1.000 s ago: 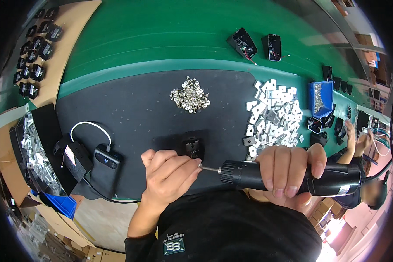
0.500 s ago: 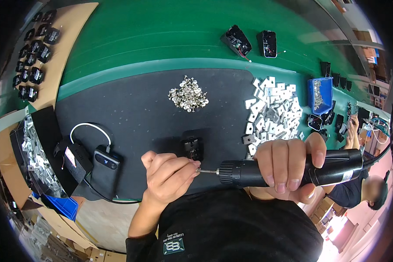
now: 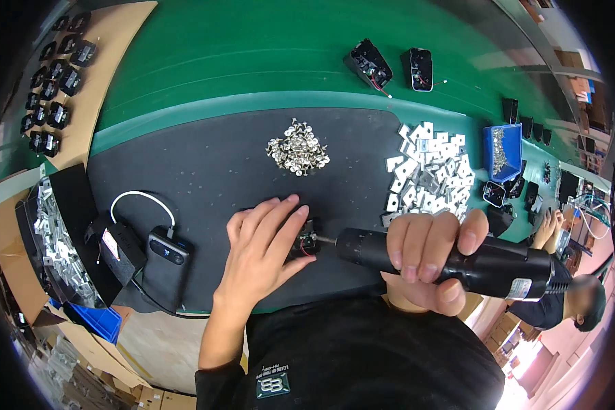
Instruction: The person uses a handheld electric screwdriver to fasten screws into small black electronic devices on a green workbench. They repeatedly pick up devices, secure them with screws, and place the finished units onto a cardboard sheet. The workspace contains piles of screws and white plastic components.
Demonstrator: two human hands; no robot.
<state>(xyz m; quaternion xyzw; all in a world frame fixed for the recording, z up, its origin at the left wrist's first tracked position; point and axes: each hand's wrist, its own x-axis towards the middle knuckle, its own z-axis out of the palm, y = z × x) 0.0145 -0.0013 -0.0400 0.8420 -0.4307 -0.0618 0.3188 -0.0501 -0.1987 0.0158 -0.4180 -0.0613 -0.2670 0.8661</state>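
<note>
On the mat (image 3: 205,160), my left hand (image 3: 261,240) clasps a black housing (image 3: 308,244); my right hand (image 3: 432,256) grips an electric screwdriver (image 3: 502,265) aimed at it.

1. A green tabletop (image 3: 253,48) stretches across the far side; a dark mat (image 3: 205,150) covers its nearer part.
2. Pale floor (image 3: 174,338) shows near left, beside brown boxes (image 3: 149,398).
3. Near right, a pinkish surface (image 3: 588,359), seemingly wall, surrounds glaring white light (image 3: 526,365).
4. Cartons (image 3: 579,90) stand far right.
</note>
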